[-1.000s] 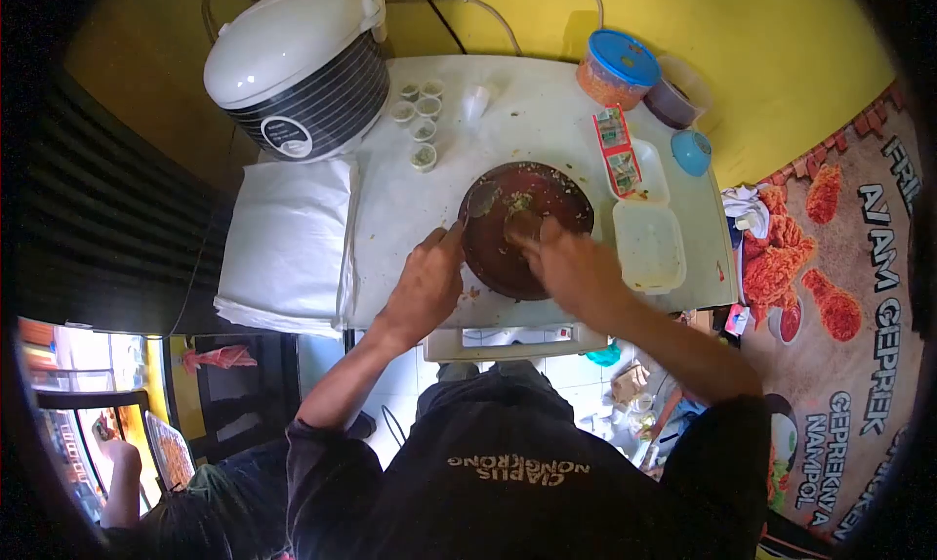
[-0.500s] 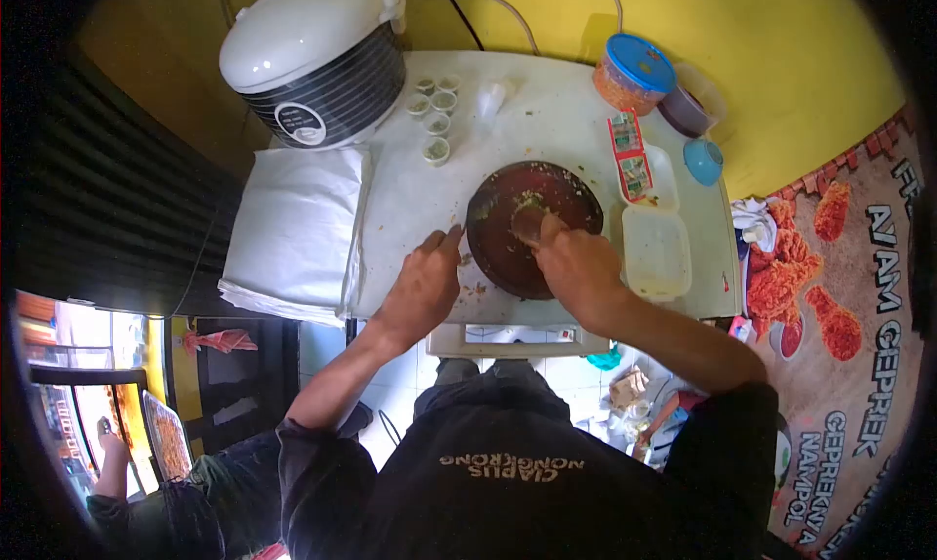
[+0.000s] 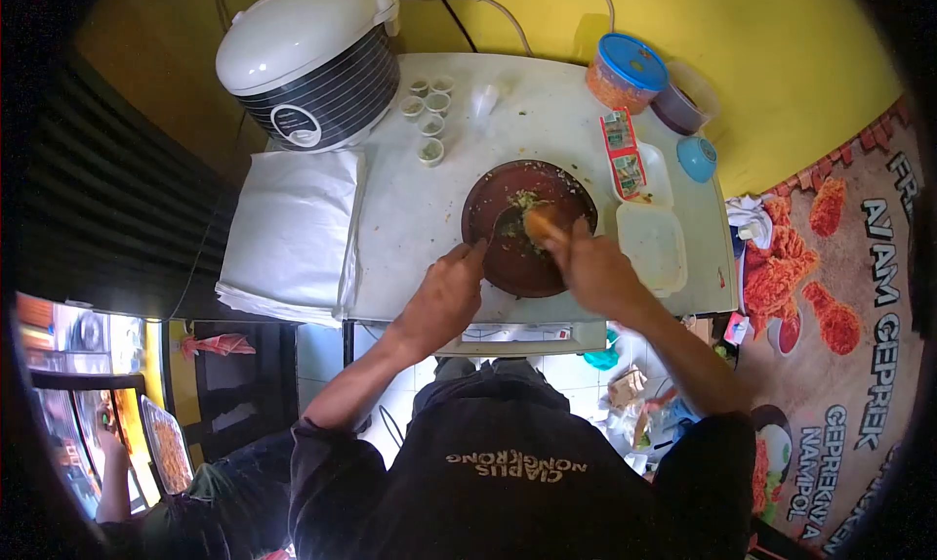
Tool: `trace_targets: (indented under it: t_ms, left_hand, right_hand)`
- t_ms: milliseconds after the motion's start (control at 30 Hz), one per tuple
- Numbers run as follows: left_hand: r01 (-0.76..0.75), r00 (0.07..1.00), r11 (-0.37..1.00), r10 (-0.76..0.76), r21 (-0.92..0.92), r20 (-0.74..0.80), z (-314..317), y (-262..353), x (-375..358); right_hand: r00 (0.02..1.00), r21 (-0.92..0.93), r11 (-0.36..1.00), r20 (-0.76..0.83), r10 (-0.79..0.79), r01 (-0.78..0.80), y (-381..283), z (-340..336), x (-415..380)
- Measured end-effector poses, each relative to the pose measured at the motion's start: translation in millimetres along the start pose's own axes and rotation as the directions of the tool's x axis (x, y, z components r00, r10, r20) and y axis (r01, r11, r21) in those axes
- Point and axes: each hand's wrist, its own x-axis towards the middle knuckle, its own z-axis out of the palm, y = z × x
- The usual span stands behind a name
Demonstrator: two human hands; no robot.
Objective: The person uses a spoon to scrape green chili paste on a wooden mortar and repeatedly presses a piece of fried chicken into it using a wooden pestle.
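Around the mortar (image 3: 527, 275), the left hand (image 3: 449, 291) grips a spoon (image 3: 497, 223) at eight o'clock, the right hand (image 3: 597, 272) a pestle (image 3: 540, 224) at four, seemingly so both reach the greenish food (image 3: 527, 199).

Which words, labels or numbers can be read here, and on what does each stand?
"CIAPUS NONGKRONG": black shirt, upside down.
"AYAM GEPREK": banner.
"GEPREKNYA NAMPOL": same banner.
"FRI": same banner, word cut off.
Too small, blurred or dark to read: rice cooker badge, red packets, banner's lower right word.
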Motion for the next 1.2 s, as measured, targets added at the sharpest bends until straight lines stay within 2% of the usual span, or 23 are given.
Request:
trace_targets:
  t_ms: [67,133,167,200,267,300,333,400,433,467,500,600,633,667,700,733,767,800,867,1000,1067,1133,1200]
  left_hand:
    - [-0.050,0.993,0.997,0.056,0.061,-0.104,0.5,-1.4,2.6]
    - [-0.014,0.992,0.997,0.022,0.071,-0.124,-10.4,5.5,6.8]
    - [0.028,0.988,0.997,-0.016,0.076,-0.153,-14.8,8.8,8.2]
    - [0.021,0.990,0.997,-0.011,0.074,-0.142,-17.4,8.3,12.2]
    - [0.011,0.988,0.998,-0.002,0.057,-0.155,-19.8,7.0,14.8]
    - [0.001,0.984,0.997,0.013,0.080,-0.180,-18.6,2.3,13.7]
    - [-0.008,0.983,0.996,0.024,0.088,-0.183,-21.6,-0.2,12.7]
    - [0.085,0.987,0.994,-0.075,0.065,-0.143,-23.5,-3.1,10.8]
    - [0.094,0.985,0.993,-0.084,0.064,-0.150,-21.2,-4.6,9.4]
    - [0.048,0.990,0.993,-0.033,0.110,-0.136,-19.8,-6.7,8.9]
    - [-0.010,0.992,0.988,0.029,0.153,-0.124,-18.4,-7.4,11.7]
    - [-0.005,0.992,0.987,0.026,0.161,-0.124,-17.6,-4.8,14.1]
    - [-0.016,0.990,0.985,0.040,0.174,-0.138,-21.5,-9.2,20.7]
    - [-0.048,0.986,0.980,0.078,0.193,-0.151,-21.0,-15.2,23.1]
    - [-0.061,0.985,0.978,0.092,0.198,-0.147,-15.6,-16.6,14.7]
    - [-0.056,0.986,0.979,0.086,0.198,-0.145,-14.4,-17.3,13.6]
    - [-0.023,0.990,0.974,0.053,0.224,-0.128,-17.4,-19.0,20.7]
    - [0.014,0.994,0.969,0.013,0.245,-0.106,-19.2,-18.4,22.2]
    - [0.038,0.992,0.977,-0.012,0.211,-0.122,-20.2,-15.5,22.4]
    - [0.035,0.995,0.975,-0.014,0.218,-0.098,-19.6,-16.7,22.9]
    - [0.036,0.995,0.978,-0.017,0.205,-0.094,-20.3,-16.8,24.2]
    - [0.036,0.995,0.976,-0.015,0.217,-0.096,-20.7,-15.6,23.4]
    - [0.042,0.996,0.980,-0.025,0.195,-0.089,-17.5,-15.0,24.5]
  right_hand:
    - [0.999,-0.021,0.999,0.041,0.027,-0.026,-23.4,-16.6,-1.3]
    - [0.975,-0.099,0.975,0.123,-0.186,0.199,-19.9,-25.2,27.7]
    - [0.898,-0.153,0.965,0.421,-0.130,0.212,-20.2,-39.2,54.6]
    - [0.842,-0.151,0.969,0.531,-0.089,0.198,-29.9,-52.0,73.1]
    - [0.684,-0.289,0.951,0.717,0.137,0.113,-55.5,-74.2,78.2]
    - [0.875,-0.264,0.946,0.483,-0.040,0.189,-31.5,-38.4,60.6]
    - [0.956,-0.267,0.926,0.188,-0.223,0.268,-9.0,-0.5,34.6]
    - [0.939,-0.255,0.905,0.134,-0.315,0.340,-17.9,-26.5,30.7]
    - [0.919,-0.196,0.949,0.360,-0.163,0.245,-19.7,-45.1,51.0]
    - [0.822,-0.154,0.981,0.569,-0.011,0.120,-20.3,-51.4,58.5]
    - [0.825,-0.153,0.982,0.565,-0.008,0.115,-16.2,-44.1,56.8]
    - [0.957,-0.118,0.964,0.198,-0.210,0.236,1.2,-1.0,44.7]
    - [0.921,-0.163,0.907,0.049,-0.387,0.389,-1.0,4.0,27.0]
    - [0.920,-0.166,0.905,0.042,-0.391,0.392,6.1,-4.6,38.6]
    - [0.919,-0.055,0.943,0.247,-0.306,0.328,15.2,-16.3,51.0]
    - [0.870,0.033,0.969,0.435,-0.234,0.245,18.9,-32.1,68.0]
    - [0.752,0.052,0.998,0.659,-0.019,-0.019,12.4,-61.4,80.7]
    - [0.755,0.055,0.998,0.655,-0.024,-0.016,12.1,-70.4,91.6]
    - [0.780,-0.017,0.991,0.615,0.117,-0.135,13.8,-85.0,109.6]
    - [0.755,0.039,0.983,0.647,0.110,-0.177,7.0,-72.1,118.9]
    - [0.702,0.103,0.993,0.712,-0.038,-0.051,1.3,-64.1,105.1]
    - [0.700,0.125,0.990,0.712,-0.047,-0.060,10.3,-67.9,95.8]
    - [0.734,0.191,0.943,0.675,0.075,-0.272,31.4,-74.1,95.0]
